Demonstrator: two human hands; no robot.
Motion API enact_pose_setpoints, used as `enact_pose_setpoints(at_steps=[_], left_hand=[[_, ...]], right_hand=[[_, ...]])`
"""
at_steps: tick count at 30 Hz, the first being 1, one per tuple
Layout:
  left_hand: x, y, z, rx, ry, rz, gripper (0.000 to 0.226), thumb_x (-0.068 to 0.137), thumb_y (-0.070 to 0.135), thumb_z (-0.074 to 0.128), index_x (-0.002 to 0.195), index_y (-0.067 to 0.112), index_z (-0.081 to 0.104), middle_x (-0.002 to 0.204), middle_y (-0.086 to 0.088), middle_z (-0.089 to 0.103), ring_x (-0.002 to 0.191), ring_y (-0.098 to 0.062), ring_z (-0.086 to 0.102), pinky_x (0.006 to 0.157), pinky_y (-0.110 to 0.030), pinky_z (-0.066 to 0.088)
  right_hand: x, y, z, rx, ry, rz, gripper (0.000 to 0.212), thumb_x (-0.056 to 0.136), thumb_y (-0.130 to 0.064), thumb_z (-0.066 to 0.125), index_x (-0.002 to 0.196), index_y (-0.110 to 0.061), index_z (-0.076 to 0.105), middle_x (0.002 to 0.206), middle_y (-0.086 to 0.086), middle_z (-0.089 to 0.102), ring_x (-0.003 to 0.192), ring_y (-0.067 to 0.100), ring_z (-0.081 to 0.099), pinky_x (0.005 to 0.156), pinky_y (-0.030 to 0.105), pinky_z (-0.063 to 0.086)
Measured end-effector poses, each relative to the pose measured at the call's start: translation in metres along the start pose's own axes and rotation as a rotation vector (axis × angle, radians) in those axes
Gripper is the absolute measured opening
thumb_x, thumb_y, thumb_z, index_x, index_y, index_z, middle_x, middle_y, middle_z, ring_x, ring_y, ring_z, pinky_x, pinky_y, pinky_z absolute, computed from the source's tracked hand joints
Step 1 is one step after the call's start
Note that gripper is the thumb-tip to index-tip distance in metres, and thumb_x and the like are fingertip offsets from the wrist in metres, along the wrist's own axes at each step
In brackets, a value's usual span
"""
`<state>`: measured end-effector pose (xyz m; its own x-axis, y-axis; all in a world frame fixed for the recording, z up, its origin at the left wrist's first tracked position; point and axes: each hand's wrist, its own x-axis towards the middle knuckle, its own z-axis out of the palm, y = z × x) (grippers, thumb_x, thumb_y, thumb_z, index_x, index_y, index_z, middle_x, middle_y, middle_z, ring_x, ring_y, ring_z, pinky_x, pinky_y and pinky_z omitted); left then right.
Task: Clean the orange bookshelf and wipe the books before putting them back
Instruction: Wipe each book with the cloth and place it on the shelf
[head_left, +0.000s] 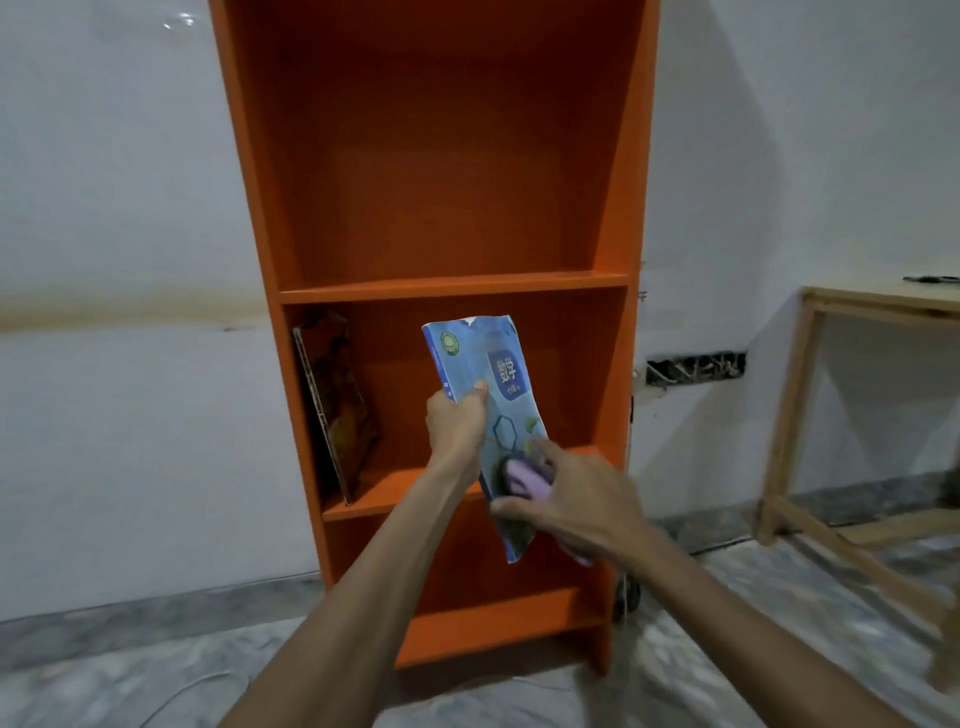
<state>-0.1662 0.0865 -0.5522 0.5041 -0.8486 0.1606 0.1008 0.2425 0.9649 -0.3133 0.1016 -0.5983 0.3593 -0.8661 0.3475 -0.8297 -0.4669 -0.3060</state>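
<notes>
Blue textbook (498, 410) is gripped at its spine by the left hand (457, 426) before the orange bookshelf (441, 156); right hand (576, 499) fingers (545, 452) press a purple cloth (524, 480) to its cover. Another book (337, 405) leans in the middle shelf's left corner.

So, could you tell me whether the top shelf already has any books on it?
No, the top shelf is bare; one dark book leans below.
</notes>
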Motion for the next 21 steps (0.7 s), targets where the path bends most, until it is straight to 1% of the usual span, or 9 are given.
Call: enact_pose_setpoints(at_steps=[3,6,8,9,11,13,15,18,21], left_hand=[[0.016,-0.001,-0.011,0.059,0.077,0.112,0.014,0.095,0.021,0.057,0.082,0.019,0.062,0.081,0.004,0.069,0.076,-0.017,0.069,0.068,-0.034,0.058],[0.034,-0.003,-0.028,0.142,0.121,0.207,0.016,0.097,0.021,0.055,0.082,0.023,0.06,0.08,0.008,0.067,0.072,-0.007,0.066,0.06,-0.025,0.052],[0.051,-0.004,-0.041,0.201,0.135,0.256,0.018,0.099,0.02,0.053,0.082,0.025,0.058,0.081,0.007,0.066,0.07,-0.007,0.064,0.058,-0.022,0.049],[0.062,-0.005,-0.047,0.236,0.145,0.278,0.02,0.099,0.02,0.052,0.08,0.025,0.056,0.08,0.005,0.064,0.069,-0.011,0.063,0.057,-0.024,0.049],[0.082,-0.004,-0.059,0.318,0.171,0.307,0.02,0.099,0.019,0.05,0.08,0.021,0.055,0.079,0.0,0.062,0.068,-0.016,0.06,0.054,-0.025,0.047],[0.1,-0.003,-0.07,0.405,0.203,0.327,0.014,0.099,0.017,0.048,0.089,0.014,0.057,0.081,-0.003,0.062,0.068,-0.016,0.06,0.047,-0.018,0.042],[0.118,-0.005,-0.083,0.479,0.234,0.342,0.012,0.098,0.012,0.048,0.098,0.009,0.059,0.086,-0.006,0.063,0.071,-0.017,0.06,0.045,-0.015,0.039],[0.135,-0.007,-0.098,0.538,0.257,0.366,0.017,0.098,0.01,0.048,0.108,0.005,0.06,0.092,-0.009,0.065,0.071,-0.015,0.059,0.045,-0.014,0.038],[0.148,-0.009,-0.11,0.581,0.3,0.357,0.02,0.098,0.012,0.047,0.114,0.007,0.059,0.098,-0.01,0.066,0.075,-0.019,0.061,0.05,-0.022,0.043]], right_hand=[[0.023,-0.026,0.039,-0.057,0.029,-0.045,0.087,0.064,-0.08,0.058,0.129,-0.028,0.033,0.107,-0.003,0.062,0.085,0.028,0.065,0.067,0.035,0.051],[0.047,-0.046,0.065,-0.033,0.034,-0.022,0.056,0.075,-0.051,0.064,0.115,-0.021,0.038,0.083,-0.001,0.062,0.068,0.031,0.065,0.055,0.033,0.045],[0.068,-0.059,0.081,-0.065,0.001,-0.019,0.043,0.079,-0.042,0.066,0.103,-0.017,0.039,0.071,0.0,0.058,0.056,0.028,0.056,0.05,0.032,0.04],[0.08,-0.067,0.089,-0.074,-0.016,-0.025,0.041,0.079,-0.041,0.067,0.099,-0.017,0.04,0.07,0.001,0.059,0.054,0.027,0.053,0.049,0.032,0.041],[0.101,-0.081,0.103,-0.036,-0.023,-0.042,0.038,0.079,-0.045,0.063,0.102,-0.019,0.048,0.077,0.005,0.065,0.059,0.03,0.056,0.052,0.032,0.044],[0.118,-0.091,0.113,-0.017,-0.04,-0.07,0.039,0.083,-0.046,0.06,0.111,-0.02,0.052,0.09,0.009,0.065,0.076,0.034,0.064,0.06,0.033,0.045],[0.134,-0.103,0.128,-0.009,-0.084,-0.095,0.032,0.088,-0.039,0.06,0.111,-0.017,0.054,0.099,0.009,0.063,0.093,0.035,0.065,0.068,0.036,0.047],[0.151,-0.121,0.149,0.085,-0.043,-0.109,0.031,0.09,-0.045,0.053,0.106,-0.018,0.058,0.087,0.007,0.067,0.083,0.033,0.067,0.069,0.035,0.052],[0.165,-0.137,0.165,0.105,-0.12,-0.122,0.026,0.09,-0.039,0.05,0.097,-0.015,0.059,0.074,0.005,0.066,0.075,0.031,0.069,0.073,0.04,0.058]])
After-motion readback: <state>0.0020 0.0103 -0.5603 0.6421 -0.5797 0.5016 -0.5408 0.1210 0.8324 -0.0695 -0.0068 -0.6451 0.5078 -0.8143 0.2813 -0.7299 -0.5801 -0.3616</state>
